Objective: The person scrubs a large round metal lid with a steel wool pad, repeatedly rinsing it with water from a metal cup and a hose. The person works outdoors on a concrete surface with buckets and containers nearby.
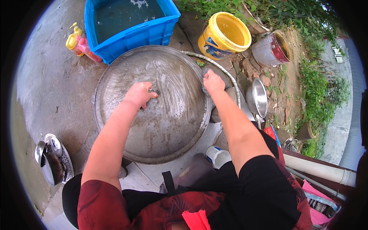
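Note:
A large round metal lid (169, 129), wet and streaked with brown grime and pale scrub marks, lies before me with its rim raised. Near its middle, my left hand (140, 94) is closed around the lid's handle (153, 91), which my fingers mostly hide. On the right edge of the lid, my right hand (214, 82) grips a grey scouring pad (205, 86), seemingly steel wool, and presses it against the rim.
Beyond the lid stand a blue plastic tub (132, 36) of cloudy water, pump bottles (75, 40), a yellow bucket (211, 37) and a stained bucket (266, 50). A pale hose (227, 67) curves past the rim. A steel basin (258, 97), a white tub (220, 158) and stacked pans (53, 164) surround me.

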`<action>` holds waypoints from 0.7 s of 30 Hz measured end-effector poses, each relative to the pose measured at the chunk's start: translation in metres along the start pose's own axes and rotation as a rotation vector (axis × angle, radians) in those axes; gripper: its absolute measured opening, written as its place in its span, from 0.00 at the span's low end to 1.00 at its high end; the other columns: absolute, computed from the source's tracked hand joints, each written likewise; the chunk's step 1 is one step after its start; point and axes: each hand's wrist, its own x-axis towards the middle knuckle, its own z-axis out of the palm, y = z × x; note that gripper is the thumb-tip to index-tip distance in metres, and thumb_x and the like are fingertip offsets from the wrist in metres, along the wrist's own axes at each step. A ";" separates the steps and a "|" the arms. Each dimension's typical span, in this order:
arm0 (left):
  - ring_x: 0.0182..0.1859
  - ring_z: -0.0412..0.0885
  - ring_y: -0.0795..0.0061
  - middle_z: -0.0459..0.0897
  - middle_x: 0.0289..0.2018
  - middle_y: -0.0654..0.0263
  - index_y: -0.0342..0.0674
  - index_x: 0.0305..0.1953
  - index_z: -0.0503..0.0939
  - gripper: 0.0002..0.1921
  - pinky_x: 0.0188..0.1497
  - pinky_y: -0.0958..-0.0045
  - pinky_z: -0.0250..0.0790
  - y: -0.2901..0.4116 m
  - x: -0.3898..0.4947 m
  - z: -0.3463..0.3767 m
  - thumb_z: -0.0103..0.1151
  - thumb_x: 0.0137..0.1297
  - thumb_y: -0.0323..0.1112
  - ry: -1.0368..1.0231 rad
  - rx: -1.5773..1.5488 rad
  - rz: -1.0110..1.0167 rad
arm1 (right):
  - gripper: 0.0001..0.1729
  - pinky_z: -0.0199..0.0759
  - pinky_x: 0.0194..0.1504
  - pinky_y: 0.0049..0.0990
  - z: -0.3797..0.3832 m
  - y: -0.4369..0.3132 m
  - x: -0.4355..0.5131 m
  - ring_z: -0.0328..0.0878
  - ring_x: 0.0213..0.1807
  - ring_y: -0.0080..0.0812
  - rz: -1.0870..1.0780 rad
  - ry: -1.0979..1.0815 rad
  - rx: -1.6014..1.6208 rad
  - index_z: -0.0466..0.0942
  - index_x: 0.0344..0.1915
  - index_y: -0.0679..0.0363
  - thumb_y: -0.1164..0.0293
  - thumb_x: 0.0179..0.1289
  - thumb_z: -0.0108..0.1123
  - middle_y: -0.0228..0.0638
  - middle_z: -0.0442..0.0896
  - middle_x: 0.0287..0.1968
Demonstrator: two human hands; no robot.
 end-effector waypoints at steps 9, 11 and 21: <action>0.24 0.89 0.61 0.89 0.30 0.49 0.32 0.42 0.80 0.18 0.33 0.56 0.80 -0.004 -0.001 -0.001 0.74 0.70 0.42 0.041 0.021 0.044 | 0.16 0.79 0.56 0.51 0.045 0.011 -0.229 0.83 0.58 0.55 0.053 0.053 -0.052 0.83 0.55 0.50 0.63 0.70 0.70 0.48 0.84 0.53; 0.24 0.90 0.61 0.89 0.30 0.50 0.32 0.42 0.81 0.18 0.34 0.57 0.81 -0.003 0.001 0.002 0.74 0.70 0.42 0.037 0.038 0.048 | 0.22 0.76 0.60 0.49 0.037 -0.008 -0.245 0.80 0.62 0.54 -0.146 0.178 0.046 0.83 0.61 0.49 0.65 0.68 0.72 0.47 0.81 0.57; 0.23 0.90 0.61 0.89 0.30 0.49 0.32 0.43 0.81 0.17 0.34 0.58 0.82 -0.002 0.004 0.007 0.74 0.70 0.42 0.018 0.032 0.049 | 0.17 0.74 0.64 0.50 0.045 -0.022 -0.048 0.77 0.65 0.53 -0.315 0.447 0.139 0.87 0.61 0.44 0.64 0.76 0.64 0.45 0.82 0.63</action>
